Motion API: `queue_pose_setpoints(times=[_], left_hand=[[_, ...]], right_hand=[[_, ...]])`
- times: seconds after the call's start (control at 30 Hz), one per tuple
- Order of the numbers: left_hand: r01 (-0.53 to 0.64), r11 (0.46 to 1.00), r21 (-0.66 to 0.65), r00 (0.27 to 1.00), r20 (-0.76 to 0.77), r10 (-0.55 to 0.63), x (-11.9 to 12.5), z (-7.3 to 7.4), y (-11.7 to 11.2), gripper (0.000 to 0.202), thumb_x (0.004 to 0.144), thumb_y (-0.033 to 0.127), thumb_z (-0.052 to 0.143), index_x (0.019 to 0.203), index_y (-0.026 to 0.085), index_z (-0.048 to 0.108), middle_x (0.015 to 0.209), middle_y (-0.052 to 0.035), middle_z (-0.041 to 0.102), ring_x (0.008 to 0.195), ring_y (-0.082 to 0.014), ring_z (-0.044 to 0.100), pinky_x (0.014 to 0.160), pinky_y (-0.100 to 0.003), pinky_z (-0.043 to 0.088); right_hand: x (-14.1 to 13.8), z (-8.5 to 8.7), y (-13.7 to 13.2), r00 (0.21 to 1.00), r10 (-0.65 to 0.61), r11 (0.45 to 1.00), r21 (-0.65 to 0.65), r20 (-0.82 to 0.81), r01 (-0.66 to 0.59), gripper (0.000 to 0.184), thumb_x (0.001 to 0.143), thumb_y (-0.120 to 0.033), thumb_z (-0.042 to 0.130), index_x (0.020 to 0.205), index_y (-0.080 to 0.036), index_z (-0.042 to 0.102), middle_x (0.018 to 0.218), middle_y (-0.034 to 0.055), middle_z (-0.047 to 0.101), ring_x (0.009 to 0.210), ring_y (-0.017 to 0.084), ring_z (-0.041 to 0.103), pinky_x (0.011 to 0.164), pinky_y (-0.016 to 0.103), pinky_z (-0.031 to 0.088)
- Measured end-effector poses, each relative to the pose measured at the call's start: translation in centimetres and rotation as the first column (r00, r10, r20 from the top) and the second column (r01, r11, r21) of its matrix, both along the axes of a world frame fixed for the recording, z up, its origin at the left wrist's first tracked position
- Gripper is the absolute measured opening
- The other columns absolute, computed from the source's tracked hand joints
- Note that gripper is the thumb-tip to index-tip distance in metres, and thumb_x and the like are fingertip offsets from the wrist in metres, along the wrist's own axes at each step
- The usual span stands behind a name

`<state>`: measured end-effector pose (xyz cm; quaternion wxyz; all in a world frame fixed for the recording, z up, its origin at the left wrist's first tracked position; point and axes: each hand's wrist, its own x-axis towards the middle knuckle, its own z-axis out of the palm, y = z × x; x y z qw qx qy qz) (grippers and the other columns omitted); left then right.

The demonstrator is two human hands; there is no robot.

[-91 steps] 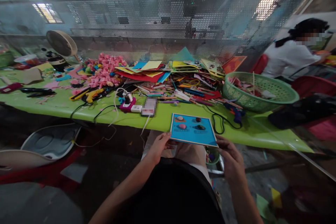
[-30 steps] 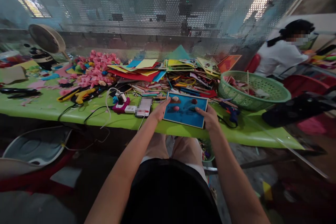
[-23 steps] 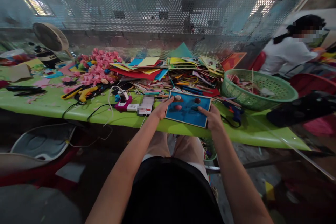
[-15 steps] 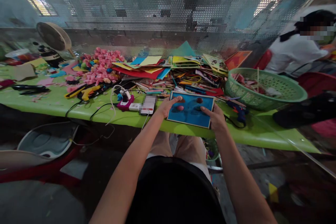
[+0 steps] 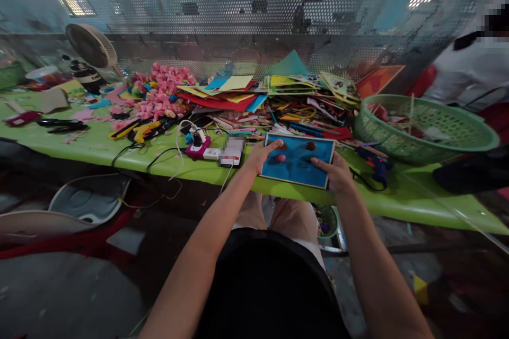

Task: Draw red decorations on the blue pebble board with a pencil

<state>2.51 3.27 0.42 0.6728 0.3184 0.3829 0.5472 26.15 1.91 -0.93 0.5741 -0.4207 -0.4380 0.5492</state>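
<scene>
Both of my hands hold a blue rectangular card (image 5: 296,169) with a pale edge, low over the front of the green table. My left hand (image 5: 260,154) grips its left end, thumb on the face beside a brown spot. On the right end, my right hand (image 5: 338,172) is closed with its thumb pressed on the face at a dark spot. A pink round piece (image 5: 280,158) and a dark brown round piece (image 5: 310,145) show on the card. The fingers behind it are hidden.
A green basket (image 5: 429,151) and a blue glue gun (image 5: 376,164) lie to the right. Left are a phone (image 5: 231,150), a purple power strip (image 5: 199,148), a yellow glue gun (image 5: 143,131) and pink folded pieces (image 5: 163,90). Coloured sheets (image 5: 234,98) lie behind. A person in white is at far right.
The view has turned a little to the left, so the table and its things sit farther right. Both hands keep their hold on the blue card, which looks much the same.
</scene>
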Motion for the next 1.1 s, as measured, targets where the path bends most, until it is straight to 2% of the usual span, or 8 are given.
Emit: queue_pose_setpoints(times=[0.1,0.23,0.3,0.5,0.6,0.8,0.93,1.1], left_hand=[[0.023,1.0,0.017,1.0,-0.019,-0.022,-0.2,0.0,0.0,0.041,0.075,0.04,0.092,0.1,0.012,0.078,0.102,-0.0131,0.082,0.089,-0.0279,0.077,0.083,-0.044,0.064],[0.078,0.997,0.024,0.997,-0.018,-0.078,-0.7,0.0,-0.1,0.05,0.08,0.053,0.086,0.105,0.011,0.079,0.104,-0.0166,0.082,0.082,-0.0282,0.078,0.082,-0.048,0.065],[0.086,0.996,0.036,0.996,-0.018,-0.086,-0.9,-0.1,-0.1,0.051,0.08,0.055,0.085,0.104,0.011,0.08,0.103,-0.0166,0.082,0.079,-0.0266,0.078,0.08,-0.045,0.065],[0.061,0.995,0.08,0.998,-0.033,-0.059,-0.8,-0.2,-0.2,0.043,0.071,0.044,0.093,0.101,0.015,0.081,0.101,-0.0109,0.083,0.068,-0.0193,0.075,0.066,-0.031,0.062],[0.053,0.995,0.089,0.998,-0.043,-0.049,-0.8,-0.2,-0.3,0.04,0.073,0.042,0.092,0.099,0.015,0.082,0.099,-0.0111,0.083,0.072,-0.0205,0.076,0.068,-0.031,0.062],[0.064,0.994,0.084,0.997,-0.048,-0.06,-0.7,0.1,-0.6,0.041,0.077,0.043,0.09,0.107,0.016,0.081,0.111,-0.0119,0.082,0.071,-0.0226,0.077,0.07,-0.038,0.065],[0.005,0.994,0.107,0.999,-0.04,-0.001,-0.6,0.3,-0.5,0.04,0.078,0.044,0.09,0.107,0.018,0.08,0.108,-0.0089,0.083,0.072,-0.021,0.077,0.068,-0.035,0.066],[-0.08,0.982,0.169,0.997,-0.005,0.082,-0.6,0.4,-0.2,0.042,0.076,0.045,0.091,0.107,0.018,0.079,0.104,-0.0074,0.083,0.088,-0.0233,0.079,0.075,-0.033,0.067]], right_hand=[[0.0,0.0,0.0,1.0,-0.005,1.0,0.008,-0.008,0.006,0.061,0.049,-0.036,0.102,0.102,-0.025,0.075,0.096,0.0035,0.084,0.082,0.03,0.079,0.081,0.047,0.066],[0.0,0.2,-0.1,1.0,-0.007,1.0,0.028,-0.014,0.007,0.062,0.05,-0.039,0.102,0.103,-0.025,0.075,0.098,0.0033,0.084,0.083,0.03,0.08,0.081,0.046,0.067],[-0.1,0.2,-0.2,1.0,-0.007,0.999,0.035,-0.017,0.007,0.063,0.049,-0.041,0.102,0.104,-0.026,0.075,0.099,0.0032,0.084,0.082,0.029,0.08,0.079,0.045,0.067],[-0.1,0.1,-0.2,1.0,-0.004,0.999,0.048,-0.017,0.005,0.06,0.052,-0.042,0.101,0.104,-0.025,0.075,0.097,0.002,0.084,0.078,0.027,0.079,0.073,0.04,0.067],[-0.1,0.2,-0.2,1.0,0.002,0.998,0.059,-0.024,-0.001,0.059,0.053,-0.041,0.101,0.103,-0.025,0.075,0.096,0.0013,0.084,0.077,0.026,0.079,0.074,0.039,0.067],[-0.3,0.4,-0.4,0.999,-0.014,0.997,0.079,-0.044,0.018,0.059,0.053,-0.042,0.101,0.103,-0.026,0.074,0.098,0.0014,0.084,0.081,0.027,0.079,0.08,0.043,0.066],[-0.1,0.0,-0.1,0.999,-0.029,0.994,0.1,-0.045,0.033,0.058,0.055,-0.043,0.099,0.105,-0.026,0.075,0.102,0.0005,0.083,0.085,0.026,0.078,0.08,0.039,0.065],[0.1,-0.6,0.7,0.997,-0.051,0.988,0.142,-0.052,0.058,0.049,0.063,-0.055,0.092,0.099,-0.027,0.075,0.096,0.0001,0.082,0.087,0.026,0.076,0.08,0.04,0.064]])
